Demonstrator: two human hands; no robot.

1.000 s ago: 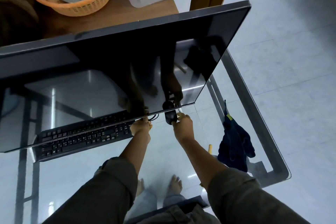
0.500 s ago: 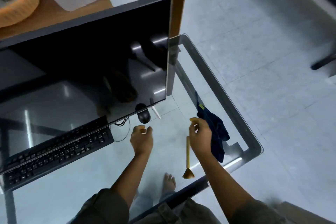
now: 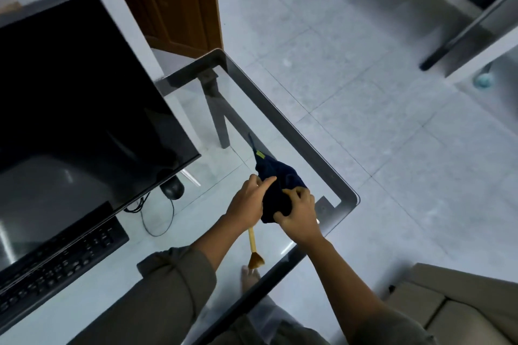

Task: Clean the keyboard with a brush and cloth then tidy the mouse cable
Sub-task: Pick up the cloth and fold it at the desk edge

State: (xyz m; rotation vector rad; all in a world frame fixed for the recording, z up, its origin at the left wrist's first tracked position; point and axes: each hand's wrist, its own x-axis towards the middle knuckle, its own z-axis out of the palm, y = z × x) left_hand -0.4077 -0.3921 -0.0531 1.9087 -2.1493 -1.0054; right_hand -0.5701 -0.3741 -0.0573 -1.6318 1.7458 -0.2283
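A dark blue cloth (image 3: 276, 185) lies near the right corner of the glass table (image 3: 294, 134). My right hand (image 3: 298, 213) grips its near end, and my left hand (image 3: 248, 200) pinches its left side. Just below my left hand, a wooden brush (image 3: 253, 249) lies on the glass, bristles toward me. The black mouse (image 3: 172, 190) sits under the monitor's corner, its cable (image 3: 157, 216) looping loosely on the glass. The black keyboard (image 3: 56, 263) lies at the lower left.
A large black monitor (image 3: 78, 109) fills the left side and overhangs the keyboard. A brown wooden door (image 3: 173, 0) stands behind the table. A beige seat (image 3: 454, 308) is at the lower right, and another table's frame (image 3: 471, 25) at the upper right.
Both hands have left the mouse and cable and moved right onto the cloth. The view has swung right, so the brush and table corner now sit near the middle.
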